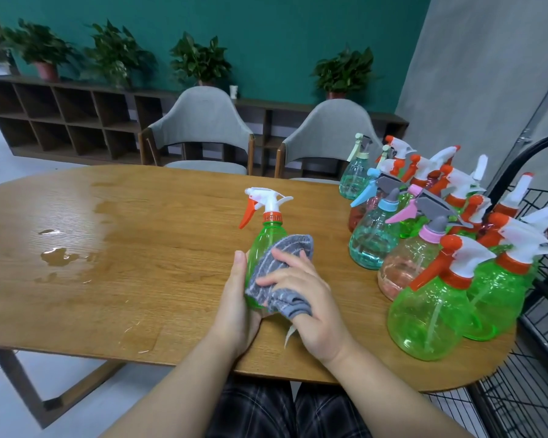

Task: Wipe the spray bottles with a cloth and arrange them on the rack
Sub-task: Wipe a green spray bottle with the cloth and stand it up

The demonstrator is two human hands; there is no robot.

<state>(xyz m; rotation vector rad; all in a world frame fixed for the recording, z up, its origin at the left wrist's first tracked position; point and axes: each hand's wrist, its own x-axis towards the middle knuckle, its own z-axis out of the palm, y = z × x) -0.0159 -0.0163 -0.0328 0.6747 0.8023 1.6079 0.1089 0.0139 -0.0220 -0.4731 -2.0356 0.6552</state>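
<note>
Table (114,279): a long wooden top with rounded ends was seen spanning most of the view, with puddles of water (57,256) lying on its left part
Rack (538,279): a black wire rack was seen at the table's right end, only partly in view
Chairs (200,128): two grey upholstered chairs were drawn up at the far side of the table
Bottle cluster (431,235): a crowd of spray bottles, green, teal and pink, was gathered on the right end of the table, just beside the rack and well apart from the hands
Green spray bottle (271,232): a slim green bottle with a white and orange trigger head was held upright near the table's middle, its trigger pointed left
Right hand (310,298): it was laid over the grey cloth, with the fingers curled round it and the cloth pressed against the bottle's right side
Left hand (234,298): it was wrapped round the lower body of the green bottle from the left, with the thumb lying straight up along the bottle's side
Cloth (276,270): a grey ribbed cloth was bunched under the right hand, covering the middle of the bottle
</note>
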